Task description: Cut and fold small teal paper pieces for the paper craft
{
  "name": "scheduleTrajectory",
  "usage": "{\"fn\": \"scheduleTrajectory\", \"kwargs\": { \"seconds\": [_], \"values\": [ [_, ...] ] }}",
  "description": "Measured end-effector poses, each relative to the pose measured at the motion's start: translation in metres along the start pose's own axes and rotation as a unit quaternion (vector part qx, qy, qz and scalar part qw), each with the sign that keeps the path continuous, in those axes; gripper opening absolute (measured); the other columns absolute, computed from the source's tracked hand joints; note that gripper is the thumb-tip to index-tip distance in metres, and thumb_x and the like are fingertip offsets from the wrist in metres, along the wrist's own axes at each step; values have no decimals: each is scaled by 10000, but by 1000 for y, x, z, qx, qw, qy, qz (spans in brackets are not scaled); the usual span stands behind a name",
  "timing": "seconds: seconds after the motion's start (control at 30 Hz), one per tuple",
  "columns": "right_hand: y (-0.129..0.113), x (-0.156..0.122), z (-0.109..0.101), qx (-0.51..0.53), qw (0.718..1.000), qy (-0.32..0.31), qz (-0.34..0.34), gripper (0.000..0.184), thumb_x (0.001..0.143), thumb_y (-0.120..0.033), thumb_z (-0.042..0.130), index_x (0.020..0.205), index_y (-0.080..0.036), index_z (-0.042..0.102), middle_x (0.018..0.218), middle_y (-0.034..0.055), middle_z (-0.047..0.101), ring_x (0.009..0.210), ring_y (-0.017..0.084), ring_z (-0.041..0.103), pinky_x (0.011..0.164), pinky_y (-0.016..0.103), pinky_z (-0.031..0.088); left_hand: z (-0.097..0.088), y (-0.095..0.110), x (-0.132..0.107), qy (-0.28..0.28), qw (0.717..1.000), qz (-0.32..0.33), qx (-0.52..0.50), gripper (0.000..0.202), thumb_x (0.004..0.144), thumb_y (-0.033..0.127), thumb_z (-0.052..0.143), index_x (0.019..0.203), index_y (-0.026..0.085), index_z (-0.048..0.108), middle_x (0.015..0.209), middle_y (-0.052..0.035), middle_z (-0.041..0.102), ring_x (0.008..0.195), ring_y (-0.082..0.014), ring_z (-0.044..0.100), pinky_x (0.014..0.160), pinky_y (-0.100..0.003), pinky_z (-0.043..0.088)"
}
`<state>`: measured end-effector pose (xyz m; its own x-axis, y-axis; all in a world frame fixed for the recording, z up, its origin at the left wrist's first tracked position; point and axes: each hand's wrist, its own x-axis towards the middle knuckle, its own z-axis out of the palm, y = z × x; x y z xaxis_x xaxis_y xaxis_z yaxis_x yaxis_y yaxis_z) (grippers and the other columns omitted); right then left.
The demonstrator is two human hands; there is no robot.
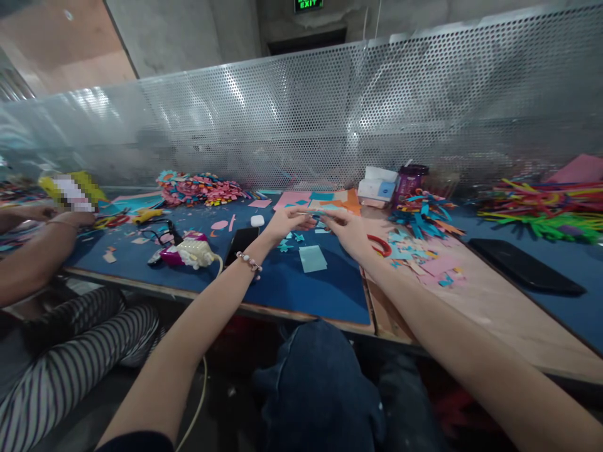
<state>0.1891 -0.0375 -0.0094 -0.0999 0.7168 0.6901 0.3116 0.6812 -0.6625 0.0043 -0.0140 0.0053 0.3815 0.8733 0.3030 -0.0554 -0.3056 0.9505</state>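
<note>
Both my arms reach forward over a blue mat [292,282] on the table. My left hand [286,224], with a bead bracelet on its wrist, pinches a small teal paper piece [318,216]. My right hand [351,233] meets it from the right and pinches the same piece. Below the hands lie a light blue paper square [313,258] and small teal star cut-outs [291,240]. Red-handled scissors [380,245] lie just right of my right hand. Pink, orange and teal paper sheets [320,199] sit behind the hands.
A glue gun [188,253], a black phone [241,242] and a white earbud case [257,220] lie to the left. Another person [42,251] sits at far left. Paper-scrap heaps [424,213], a tissue box [377,186], a purple bottle [409,181] and a black tablet [525,266] lie right. A perforated metal screen [330,119] stands behind.
</note>
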Motion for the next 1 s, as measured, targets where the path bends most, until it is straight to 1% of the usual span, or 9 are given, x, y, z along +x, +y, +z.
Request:
{"fn": "scheduleTrajectory", "kwargs": {
  "seconds": [0.07, 0.17, 0.3, 0.4, 0.5, 0.57, 0.67, 0.87, 1.0],
  "values": [
    [1, -1, 0, -59, 997, 22, -51, 306, 848, -360, 495, 1041, -214, 683, 858, 54, 630, 735, 155, 547, 677, 294, 451, 0, 0, 1, -19, 998, -41, -39, 392, 776, 383, 618, 1054, 108, 601, 930, -153, 694, 833, -211, 673, 829, -396, 507],
    [5, -4, 0, -155, 981, 34, -112, 305, 879, -318, 444, 1064, -246, 676, 912, 70, 601, 833, 176, 546, 752, 309, 448, 2, 0, 2, -40, 991, -93, -88, 427, 801, 482, 551, 986, 102, 611, 955, -175, 682, 864, -237, 667, 827, -411, 510],
    [8, -9, 5, -246, 958, -13, -149, 330, 881, -290, 432, 1145, -271, 630, 987, 83, 580, 891, 196, 531, 789, 323, 444, 4, -5, 3, -45, 996, -43, -67, 331, 774, 388, 624, 966, 118, 612, 965, -127, 669, 875, -194, 656, 847, -369, 501],
    [3, -12, 10, -254, 955, -22, -148, 352, 863, -305, 455, 1180, -265, 605, 1022, 85, 562, 868, 194, 527, 777, 323, 449, 1, -10, 4, -38, 998, -9, -48, 300, 751, 344, 652, 942, 116, 617, 956, -97, 653, 860, -160, 641, 845, -341, 495],
    [-2, -11, 11, -196, 973, -3, -125, 310, 855, -317, 462, 1083, -221, 649, 993, 88, 565, 836, 184, 535, 759, 314, 457, -1, -13, 6, -26, 999, 1, -46, 278, 746, 340, 648, 902, 113, 610, 893, -70, 641, 814, -147, 632, 816, -347, 503],
    [-4, -8, 11, -145, 985, 19, -88, 288, 853, -323, 462, 1019, -190, 656, 947, 84, 578, 757, 164, 536, 715, 306, 460, -1, -13, 7, -27, 999, 3, -33, 258, 742, 332, 645, 871, 113, 604, 842, -51, 625, 792, -141, 619, 787, -345, 513],
    [-4, -2, 10, -80, 996, 34, -25, 285, 831, -337, 494, 1008, -169, 642, 909, 73, 606, 709, 150, 532, 672, 294, 450, 2, -12, 7, -48, 999, 14, 6, 237, 737, 324, 637, 844, 117, 596, 794, -28, 592, 773, -129, 587, 734, -322, 521],
    [-1, 3, 8, 15, 997, -2, 74, 216, 753, -340, 576, 833, -171, 683, 867, 53, 666, 761, 162, 564, 736, 300, 438, 5, -9, 4, -69, 989, 44, 123, 214, 726, 311, 628, 815, 118, 597, 705, 1, 538, 663, -90, 518, 631, -237, 481],
    [3, 3, 8, 44, 995, -5, 91, 212, 733, -337, 584, 800, -162, 685, 813, 50, 673, 756, 166, 571, 740, 300, 430, 5, -8, 3, -73, 984, 53, 154, 215, 742, 321, 606, 820, 121, 597, 690, 4, 525, 621, -80, 496, 596, -224, 455]
  ]
}}
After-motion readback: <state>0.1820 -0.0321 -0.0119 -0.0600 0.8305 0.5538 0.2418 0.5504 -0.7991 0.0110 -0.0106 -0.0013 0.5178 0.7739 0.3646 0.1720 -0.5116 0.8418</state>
